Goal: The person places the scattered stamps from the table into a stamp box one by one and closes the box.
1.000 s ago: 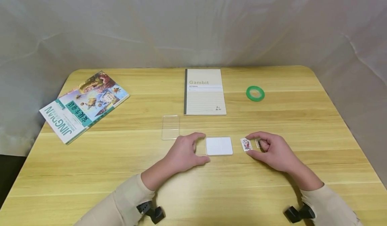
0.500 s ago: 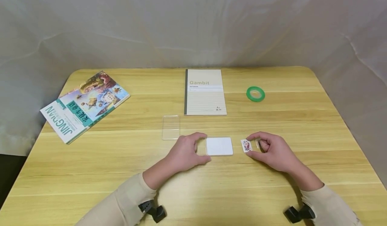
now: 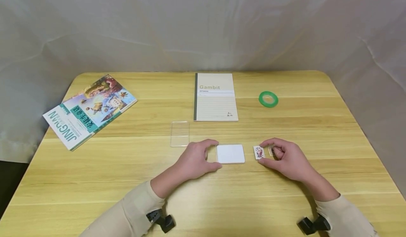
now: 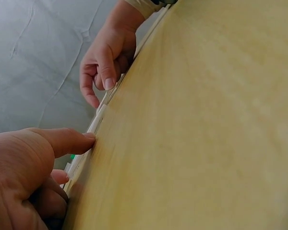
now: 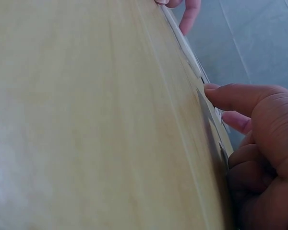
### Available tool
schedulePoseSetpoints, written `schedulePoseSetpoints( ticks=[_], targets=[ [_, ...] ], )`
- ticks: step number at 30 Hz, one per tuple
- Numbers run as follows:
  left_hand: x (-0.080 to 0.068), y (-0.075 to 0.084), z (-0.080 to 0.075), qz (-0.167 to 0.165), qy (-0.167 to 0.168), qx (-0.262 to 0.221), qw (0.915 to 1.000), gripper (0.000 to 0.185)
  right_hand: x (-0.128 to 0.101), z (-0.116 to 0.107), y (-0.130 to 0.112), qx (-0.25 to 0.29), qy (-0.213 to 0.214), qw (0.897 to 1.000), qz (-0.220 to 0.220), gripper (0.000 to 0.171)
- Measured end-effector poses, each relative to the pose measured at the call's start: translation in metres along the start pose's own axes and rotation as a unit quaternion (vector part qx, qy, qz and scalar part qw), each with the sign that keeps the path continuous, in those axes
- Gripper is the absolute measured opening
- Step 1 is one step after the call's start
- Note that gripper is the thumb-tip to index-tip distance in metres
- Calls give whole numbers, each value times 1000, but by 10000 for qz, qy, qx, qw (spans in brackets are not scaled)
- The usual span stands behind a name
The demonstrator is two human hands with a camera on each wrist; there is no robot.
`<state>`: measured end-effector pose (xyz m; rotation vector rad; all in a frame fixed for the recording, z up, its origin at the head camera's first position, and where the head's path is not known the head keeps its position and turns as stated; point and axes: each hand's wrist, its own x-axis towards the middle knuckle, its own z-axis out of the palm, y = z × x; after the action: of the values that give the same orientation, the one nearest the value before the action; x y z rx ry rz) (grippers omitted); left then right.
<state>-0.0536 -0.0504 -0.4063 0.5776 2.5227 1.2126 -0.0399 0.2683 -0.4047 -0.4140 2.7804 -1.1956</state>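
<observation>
A flat white card block (image 3: 231, 154) lies on the table in front of me, with a clear plastic rim showing at its left end. My left hand (image 3: 190, 159) pinches that end, index finger at the far edge and thumb at the near edge. To the right, my right hand (image 3: 290, 159) pinches a small card with a coloured figure (image 3: 258, 152) between thumb and index finger. A clear piece with a dark mark (image 3: 271, 151) shows between these fingers; the rest is hidden. The left wrist view shows my left thumb (image 4: 74, 141) against a white edge.
A clear plastic lid (image 3: 180, 134) lies behind my left hand. Farther back are a notebook (image 3: 216, 103) and a green tape roll (image 3: 268, 99). A picture book (image 3: 90, 111) lies at the left. Grey cloth (image 3: 203, 25) hangs behind the table (image 3: 285, 205).
Both hands keep nearly the same place and grip. The figured card looks slightly straighter between the right fingers. The whole head view has shifted a little.
</observation>
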Motion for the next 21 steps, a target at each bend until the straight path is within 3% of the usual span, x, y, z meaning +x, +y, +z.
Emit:
schedulePoseSetpoints(
  ticks=[21],
  targets=[
    [0,0,0,-14,-12,20,10000,64,2,7,-16,374,37,9993,-18,39]
  ],
)
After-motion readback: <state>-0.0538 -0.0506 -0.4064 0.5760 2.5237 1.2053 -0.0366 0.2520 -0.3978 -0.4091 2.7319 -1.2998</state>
